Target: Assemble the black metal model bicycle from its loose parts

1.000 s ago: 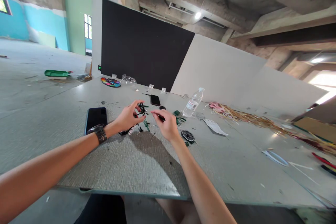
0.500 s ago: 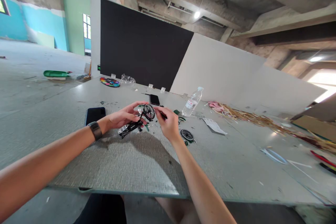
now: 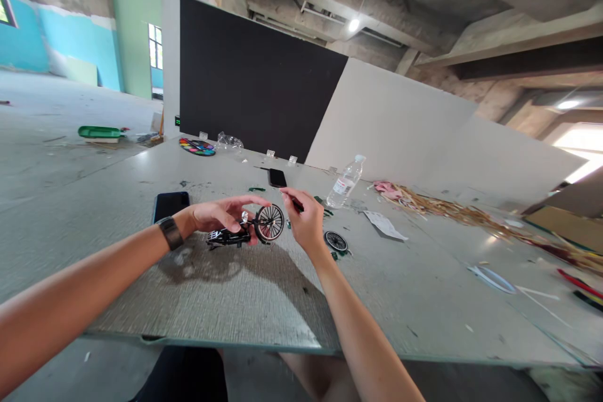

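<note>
I am holding a black model bicycle (image 3: 230, 237) in the left hand (image 3: 223, 217), just above the surface (image 3: 226, 308), its fingers gripping around the frame while a spoked wheel (image 3: 270, 224) is standing out at the right-hand end. The fingers of the right hand (image 3: 304, 220) are pinching a dark slender piece (image 3: 298, 205) near that wheel; I am not making out what it is. Farther right, a loose wheel (image 3: 336, 241) is lying on the surface beside small green pieces (image 3: 335, 256). I am judging the bicycle to be light and stiff, perhaps a little slippery, with spokes looking thin enough for snapping, so I am favouring the frame's middle for gripping and only the rim for light touches.
</note>
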Motion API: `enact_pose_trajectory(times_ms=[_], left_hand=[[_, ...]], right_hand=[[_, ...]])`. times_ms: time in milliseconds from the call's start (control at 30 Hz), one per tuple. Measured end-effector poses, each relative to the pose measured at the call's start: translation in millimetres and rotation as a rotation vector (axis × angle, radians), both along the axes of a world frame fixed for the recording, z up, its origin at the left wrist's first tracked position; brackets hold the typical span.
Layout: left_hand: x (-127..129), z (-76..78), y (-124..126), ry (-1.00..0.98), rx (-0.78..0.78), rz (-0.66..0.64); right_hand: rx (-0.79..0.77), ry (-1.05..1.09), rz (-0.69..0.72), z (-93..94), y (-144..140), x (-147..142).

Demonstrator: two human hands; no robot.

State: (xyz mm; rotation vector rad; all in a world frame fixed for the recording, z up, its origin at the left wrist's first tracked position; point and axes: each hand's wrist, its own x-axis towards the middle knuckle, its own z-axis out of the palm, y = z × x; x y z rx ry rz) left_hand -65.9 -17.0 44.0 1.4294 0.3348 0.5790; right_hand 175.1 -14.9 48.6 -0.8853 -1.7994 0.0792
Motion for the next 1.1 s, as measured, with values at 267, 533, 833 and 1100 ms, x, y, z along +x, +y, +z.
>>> enact_pose_trajectory(times_ms=[267, 533, 833, 1100], left_hand=[[-4, 4.1, -4, -0.127, -0.082, -0.278], [1, 12.0, -16, -0.256, -0.145, -0.484], [-3, 5.2, -11, -0.176, -0.140, -0.495], [0, -1.7, 2, -0.007, 0.023, -0.677]], right_hand=[[0.034, -0.032, 0.025, -2.3, 1, 1], [0.038, -0.037, 0.051, -5.5, 5, 1], [0.032, -0.059, 0.045, -5.1, 4, 1], [0.040, -0.053, 0.062, -4.7, 4, 0]])
